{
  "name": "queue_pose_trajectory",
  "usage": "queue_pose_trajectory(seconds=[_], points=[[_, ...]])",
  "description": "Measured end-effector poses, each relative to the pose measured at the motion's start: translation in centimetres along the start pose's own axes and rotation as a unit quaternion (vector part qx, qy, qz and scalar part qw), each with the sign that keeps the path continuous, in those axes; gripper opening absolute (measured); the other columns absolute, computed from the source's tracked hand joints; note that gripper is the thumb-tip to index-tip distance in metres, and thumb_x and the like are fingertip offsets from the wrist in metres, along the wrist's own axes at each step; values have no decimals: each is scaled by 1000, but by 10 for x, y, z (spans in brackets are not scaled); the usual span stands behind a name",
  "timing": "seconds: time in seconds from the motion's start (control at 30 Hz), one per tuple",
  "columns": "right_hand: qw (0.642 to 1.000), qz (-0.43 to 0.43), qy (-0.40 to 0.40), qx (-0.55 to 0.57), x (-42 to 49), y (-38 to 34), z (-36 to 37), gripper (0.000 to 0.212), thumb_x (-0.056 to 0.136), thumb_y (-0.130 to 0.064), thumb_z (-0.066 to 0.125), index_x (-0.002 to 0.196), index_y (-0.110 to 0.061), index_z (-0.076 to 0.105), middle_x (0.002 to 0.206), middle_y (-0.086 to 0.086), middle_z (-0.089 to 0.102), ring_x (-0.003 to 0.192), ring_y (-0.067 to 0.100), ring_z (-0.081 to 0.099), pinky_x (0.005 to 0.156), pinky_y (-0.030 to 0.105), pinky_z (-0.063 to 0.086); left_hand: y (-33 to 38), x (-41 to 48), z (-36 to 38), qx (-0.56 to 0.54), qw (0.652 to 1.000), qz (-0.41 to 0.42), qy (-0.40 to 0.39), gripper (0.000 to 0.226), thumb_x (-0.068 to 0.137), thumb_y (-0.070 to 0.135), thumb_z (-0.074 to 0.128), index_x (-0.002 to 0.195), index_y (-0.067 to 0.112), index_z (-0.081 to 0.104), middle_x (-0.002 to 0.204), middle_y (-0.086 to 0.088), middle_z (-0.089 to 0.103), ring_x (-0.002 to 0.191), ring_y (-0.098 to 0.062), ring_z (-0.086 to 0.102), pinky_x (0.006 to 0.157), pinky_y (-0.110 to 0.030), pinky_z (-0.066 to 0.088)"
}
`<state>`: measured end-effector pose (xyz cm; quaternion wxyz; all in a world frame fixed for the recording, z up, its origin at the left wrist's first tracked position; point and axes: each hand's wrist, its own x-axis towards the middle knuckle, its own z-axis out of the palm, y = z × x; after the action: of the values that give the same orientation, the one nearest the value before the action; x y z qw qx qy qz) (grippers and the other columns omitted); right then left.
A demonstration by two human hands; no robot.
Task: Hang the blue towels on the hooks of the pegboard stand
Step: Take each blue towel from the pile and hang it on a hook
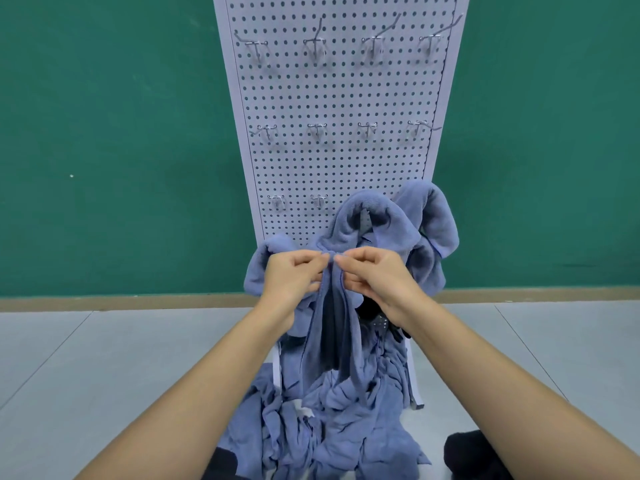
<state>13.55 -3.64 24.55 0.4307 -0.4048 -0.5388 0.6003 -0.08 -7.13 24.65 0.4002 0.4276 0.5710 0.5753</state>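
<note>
A white pegboard stand [341,98] rises in front of me, with rows of bare metal hooks [317,129]. Blue towels hang bunched on its lower right hooks [429,216]. My left hand [291,271] and my right hand [375,271] pinch the top edge of one blue towel [332,327] between fingers and thumbs, close together, low in front of the board. That towel hangs down from my fingers. A heap of blue towels [339,420] lies on the floor at the stand's foot.
A green wall [121,150] with a brown skirting strip stands behind the board. The floor [104,358] is pale grey tile. Two dark shapes at the bottom edge [474,455] look like my feet.
</note>
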Motion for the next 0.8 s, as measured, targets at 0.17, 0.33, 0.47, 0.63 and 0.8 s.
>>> queue_pose_trajectory(seconds=[0.17,0.33,0.47,0.63,0.8], points=[[998,2,-52,40,-2,-7,-5,17,96,-1,52,96,-4,68,90,12,72,83,17,69,80,24,58,0,2,-7,28,998,16,-47,21,80,16,75,99,10,70,91,-4,75,88,-13,71,83,-23,54],[978,-116,28,-170,4,-13,-28,21,85,-9,70,104,-19,68,104,-2,66,92,7,59,83,15,50,6,2,-7,-33,998,16,-52,13,89,0,60,89,11,67,68,8,68,59,2,60,58,-12,45],[928,-99,-97,-347,6,-13,-44,62,74,-35,81,129,-37,52,127,-23,48,118,-5,43,99,19,36,11,2,-11,-42,991,7,-130,18,93,5,53,89,15,67,72,4,65,61,-5,57,59,-16,44],[932,-166,-40,-320,11,-10,-44,16,78,-23,79,71,-23,65,62,-19,58,59,-8,49,61,11,38,11,10,-24,-12,998,-11,-60,21,91,5,49,85,15,66,63,6,56,53,-6,47,50,-16,40],[931,-179,-16,-317,15,-7,-40,10,80,-26,77,80,-18,70,77,-10,68,75,-2,59,72,12,44,5,12,-26,4,998,-30,-53,4,90,12,58,90,15,61,71,4,56,56,-5,50,61,-22,45]])
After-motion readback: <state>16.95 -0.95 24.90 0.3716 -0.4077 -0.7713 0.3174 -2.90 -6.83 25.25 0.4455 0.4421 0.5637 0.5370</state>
